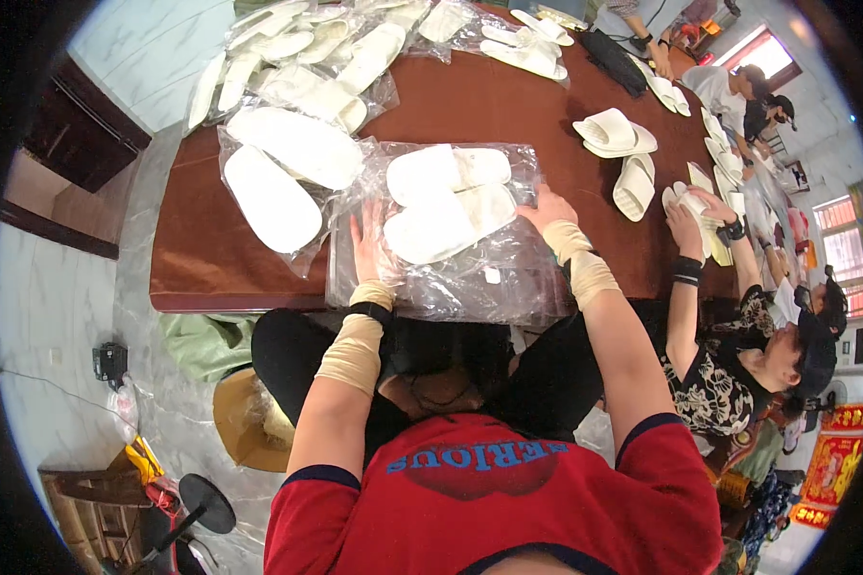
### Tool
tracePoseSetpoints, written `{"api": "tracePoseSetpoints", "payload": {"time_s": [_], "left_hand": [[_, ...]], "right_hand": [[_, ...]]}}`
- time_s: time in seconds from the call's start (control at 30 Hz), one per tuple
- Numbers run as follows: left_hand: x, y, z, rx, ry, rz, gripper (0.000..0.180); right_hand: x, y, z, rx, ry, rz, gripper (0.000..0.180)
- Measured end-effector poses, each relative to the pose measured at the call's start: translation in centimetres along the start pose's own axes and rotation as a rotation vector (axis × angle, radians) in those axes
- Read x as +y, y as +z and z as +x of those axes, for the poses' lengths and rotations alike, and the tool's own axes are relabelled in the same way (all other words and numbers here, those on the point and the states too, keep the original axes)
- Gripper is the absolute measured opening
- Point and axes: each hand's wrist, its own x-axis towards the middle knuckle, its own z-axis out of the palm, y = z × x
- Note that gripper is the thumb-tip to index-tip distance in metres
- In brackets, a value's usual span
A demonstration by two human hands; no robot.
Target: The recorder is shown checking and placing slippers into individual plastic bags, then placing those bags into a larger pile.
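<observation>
In front of me a pair of white slippers [448, 228] lies inside a clear plastic bag [492, 275], on top of more flat clear bags at the table's near edge. My left hand [373, 251] rests on the plastic at the pair's left side, fingers stretched out. At the right edge of the bag, beside the slippers, my right hand [550, 209] has its fingers bent in on the plastic; part of them is hidden. Both forearms wear beige wraps, and a black band circles the left wrist. Another bagged pair of white slippers [273, 198] lies soles up just left of my left hand.
A heap of bagged slippers [326, 57] covers the far left of the brown table [479, 101]. Loose white slippers [616, 134] lie to the right. There, a co-worker's hands [690, 225] hold a white slipper. More people stand farther along. A brown hat [244, 422] is below left.
</observation>
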Motion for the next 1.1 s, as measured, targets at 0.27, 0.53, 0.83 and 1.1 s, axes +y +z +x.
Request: {"api": "tracePoseSetpoints", "payload": {"time_s": [0.27, 0.53, 0.83, 1.1], "left_hand": [[0.0, 0.4, 0.3, -0.023, -0.016, -0.028, 0.061], [2.6, -1.3, 1.8, -0.069, -0.028, -0.047, 0.060], [0.9, -1.5, 0.5, -0.072, -0.055, 0.015, 0.063], [1.1, -1.0, 0.8, -0.057, -0.052, 0.015, 0.066]], "right_hand": [[2.6, -3.4, 1.9, 0.155, -0.218, 0.096, 0.020], [10.6, -3.1, 1.9, -0.411, 0.067, 1.658, 0.021], [7.6, -3.8, -0.4, -0.618, 0.089, 1.645, 0.032], [6.0, -4.1, 0.2, -0.261, 0.347, 1.231, 0.048]]}}
